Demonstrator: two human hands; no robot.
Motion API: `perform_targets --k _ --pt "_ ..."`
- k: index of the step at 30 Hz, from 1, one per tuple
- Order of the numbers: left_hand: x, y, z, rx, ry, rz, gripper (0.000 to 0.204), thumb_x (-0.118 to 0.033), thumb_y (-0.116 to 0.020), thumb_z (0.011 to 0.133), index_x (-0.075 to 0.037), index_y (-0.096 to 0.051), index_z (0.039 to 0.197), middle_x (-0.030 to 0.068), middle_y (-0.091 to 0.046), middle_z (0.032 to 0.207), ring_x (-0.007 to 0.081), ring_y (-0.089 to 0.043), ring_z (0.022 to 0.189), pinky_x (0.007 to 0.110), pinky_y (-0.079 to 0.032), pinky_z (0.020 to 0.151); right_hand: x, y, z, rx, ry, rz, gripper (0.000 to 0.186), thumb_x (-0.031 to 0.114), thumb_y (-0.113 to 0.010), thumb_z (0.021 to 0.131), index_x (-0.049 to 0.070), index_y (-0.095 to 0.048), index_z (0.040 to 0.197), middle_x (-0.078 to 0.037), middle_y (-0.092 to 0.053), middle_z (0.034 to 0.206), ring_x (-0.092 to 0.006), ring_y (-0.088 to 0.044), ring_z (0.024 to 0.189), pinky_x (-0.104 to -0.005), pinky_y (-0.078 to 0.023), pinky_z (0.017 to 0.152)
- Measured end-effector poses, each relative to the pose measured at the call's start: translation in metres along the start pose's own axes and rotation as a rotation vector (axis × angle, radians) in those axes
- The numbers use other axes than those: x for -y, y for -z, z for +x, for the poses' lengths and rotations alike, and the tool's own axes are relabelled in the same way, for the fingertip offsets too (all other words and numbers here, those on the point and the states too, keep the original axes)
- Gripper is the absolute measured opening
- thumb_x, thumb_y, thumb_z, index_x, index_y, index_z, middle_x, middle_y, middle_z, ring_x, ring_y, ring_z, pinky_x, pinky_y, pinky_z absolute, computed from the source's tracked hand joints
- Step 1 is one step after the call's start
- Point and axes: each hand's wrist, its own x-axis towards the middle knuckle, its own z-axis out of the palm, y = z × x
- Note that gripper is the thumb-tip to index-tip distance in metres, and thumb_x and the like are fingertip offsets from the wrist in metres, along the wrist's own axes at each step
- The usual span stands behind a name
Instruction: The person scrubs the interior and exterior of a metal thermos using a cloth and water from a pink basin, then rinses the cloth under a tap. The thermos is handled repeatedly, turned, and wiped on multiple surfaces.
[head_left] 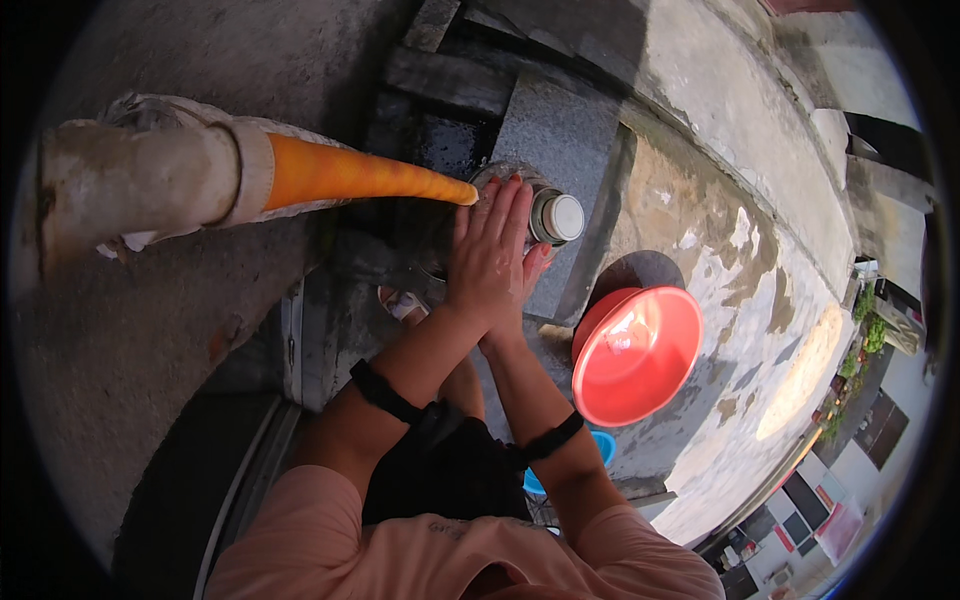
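My left hand [487, 255] lies over my right hand [530, 268], and the two are pressed together with wet-looking skin. The left fingers are stretched out, while most of the right hand is hidden underneath. Close beside the fingertips stands a container with a round white lid [566, 217]; its body is partly covered, so I cannot tell whether a hand touches it. A long orange tube [360, 177] reaches in from the left and ends right by my fingers. It joins a thick, dirty off-white pipe [145, 180].
A grey stone slab [560, 130] lies beneath the lidded container. To the right, a red plastic basin [640, 355] rests tilted, with a blue basin [600, 445] partly hidden behind my right arm. A concrete wall [230, 60] rises at the left; potted plants [873, 333] line the far right.
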Motion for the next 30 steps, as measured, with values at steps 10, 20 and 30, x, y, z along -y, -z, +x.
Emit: perform_targets --k 10,20,30 --pt "0.033 0.012 0.028 0.107 -0.09 -0.217 0.082 -0.039 -0.082 0.068 -0.005 -0.05 0.136 0.0167 -0.052 0.137 0.0371 -0.044 0.131 0.046 -0.035 0.108 0.015 0.026 0.01 -0.058 -0.194 -0.665 0.011 0.008 -0.062 0.083 -0.002 -0.062 0.079 -0.008 -0.062 0.07 -0.017 -0.063 0.061 -0.026 -0.048 0.053" --pt "0.059 0.012 0.021 -0.103 0.123 -0.279 0.084 -0.041 -0.09 0.056 -0.002 -0.055 0.121 0.0163 -0.059 0.121 0.0353 -0.052 0.119 0.047 -0.033 0.106 0.021 0.019 0.034 0.092 0.025 -1.292 0.027 0.021 -0.064 0.078 -0.006 -0.067 0.077 -0.019 -0.065 0.067 -0.0293 -0.066 0.066 -0.0388 -0.05 0.059" --pt "0.063 0.009 0.011 -0.249 0.421 -0.67 0.064 -0.02 -0.086 0.065 -0.001 -0.057 0.118 0.0121 -0.064 0.109 0.0228 -0.064 0.101 0.035 -0.05 0.089 0.044 0.015 0.039 0.24 0.252 -1.832 0.031 0.027 -0.06 0.076 -0.003 -0.067 0.078 -0.027 -0.065 0.077 -0.0432 -0.065 0.077 -0.046 -0.052 0.07"
